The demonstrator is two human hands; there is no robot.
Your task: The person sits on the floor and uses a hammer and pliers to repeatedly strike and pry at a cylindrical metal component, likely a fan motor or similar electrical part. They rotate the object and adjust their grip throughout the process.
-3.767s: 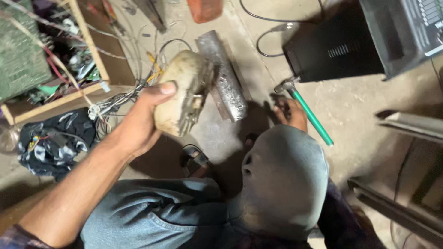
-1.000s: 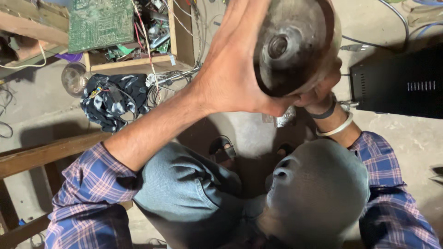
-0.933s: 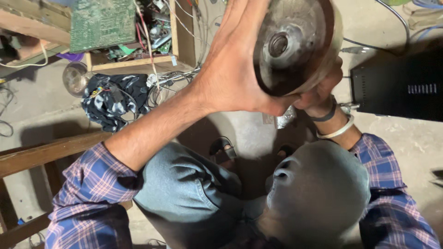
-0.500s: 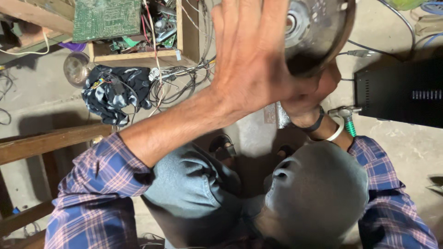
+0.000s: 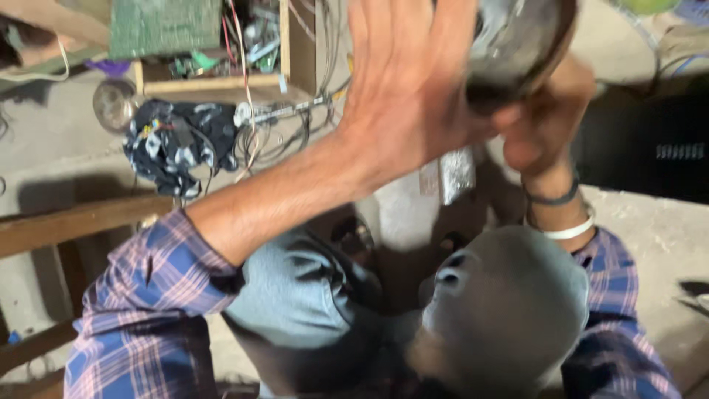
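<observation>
A head-worn camera looks down at two bare hands raised close to the lens, holding a round metal part — a worn, dish-shaped disc or housing [image 5: 517, 44] with a darker hub, blurred and cut off by the top edge. The left hand [image 5: 402, 96] fills the upper middle of the view, palm spread flat and fingers pointing up, pressed against the disc's left side rather than curled round it; its forearm runs down and left to a blue and pink plaid sleeve [image 5: 148, 295]. The right hand [image 5: 543, 118] sits just below and right of the disc with fingers curled under its lower rim, gripping it from beneath; the wrist wears a dark band and a pale bangle [image 5: 569, 230]. The disc is thus held between the two hands, above both wrists, its flat face tilted toward the camera and its axis pointing roughly at the lens. The right hand carries it; the left steadies it. Below, blue-grey trousers cover a bent knee [image 5: 310, 310], and a grey rounded mass [image 5: 509, 303] hides the lower centre. On the concrete floor [image 5: 66, 148] beyond lie a wooden tray of wires and a green circuit board [image 5: 159, 26], a crumpled dark cloth [image 5: 173, 140] and a black box [image 5: 650, 148].
</observation>
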